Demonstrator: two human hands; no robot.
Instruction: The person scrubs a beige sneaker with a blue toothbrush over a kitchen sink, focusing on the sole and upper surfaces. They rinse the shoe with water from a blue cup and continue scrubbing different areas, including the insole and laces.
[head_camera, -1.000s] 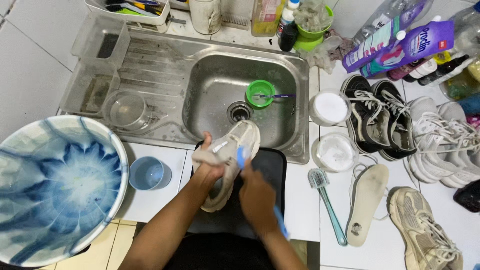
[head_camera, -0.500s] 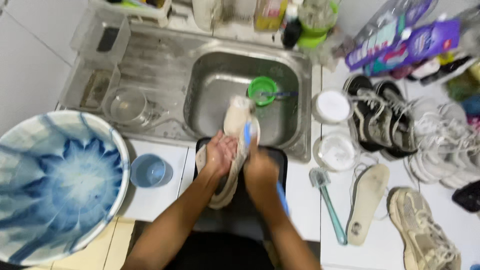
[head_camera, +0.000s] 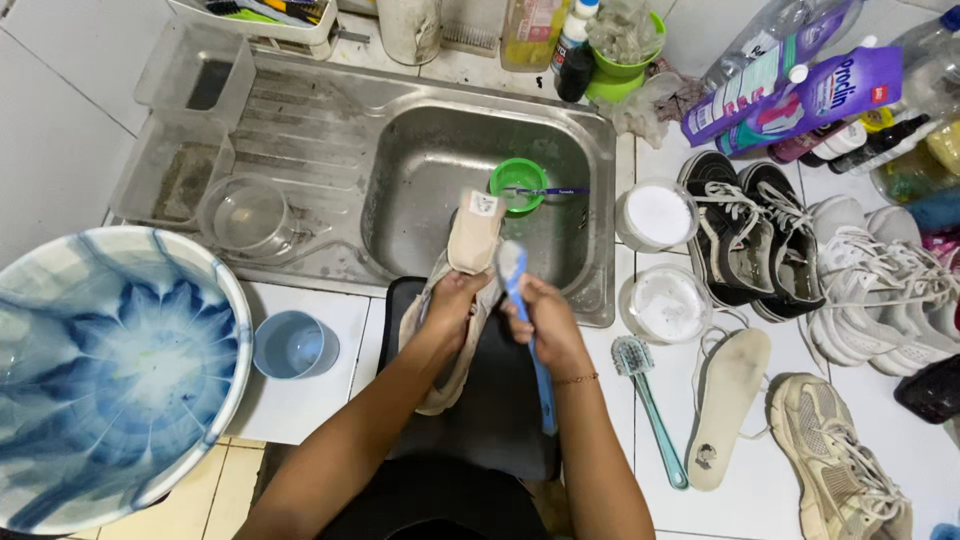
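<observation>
1. A big blue-and-white patterned basin (head_camera: 105, 370) fills the lower left corner, beside the white tiled counter (head_camera: 300, 400)
2. The steel sink (head_camera: 400, 140) lies at the top centre, with a ribbed drainboard on its left; a clear glass bowl (head_camera: 245, 215) rests on that drainboard
3. A beige sneaker (head_camera: 460, 290) sits over the sink's front edge and a black mat (head_camera: 500, 410), its tongue pulled up and pointing into the sink
4. The left hand (head_camera: 455, 305) wraps its fingers around the sneaker's middle and holds it firmly
5. The right hand (head_camera: 545, 325) is closed around a blue-handled brush (head_camera: 525, 310), whose pale head rests against the sneaker's tongue
6. On the right, a black pair of shoes (head_camera: 745, 235), a white pair (head_camera: 880, 280) and a single beige sneaker (head_camera: 840, 460) stand on the counter
7. A loose insole (head_camera: 725, 400) lies just beside a teal brush (head_camera: 650, 400)
8. Two round white tubs (head_camera: 660, 260) sit between the sink and the shoes
9. A small green cup (head_camera: 518, 183) stands inside the sink
10. A small blue cup (head_camera: 293, 345) stands near the basin
</observation>
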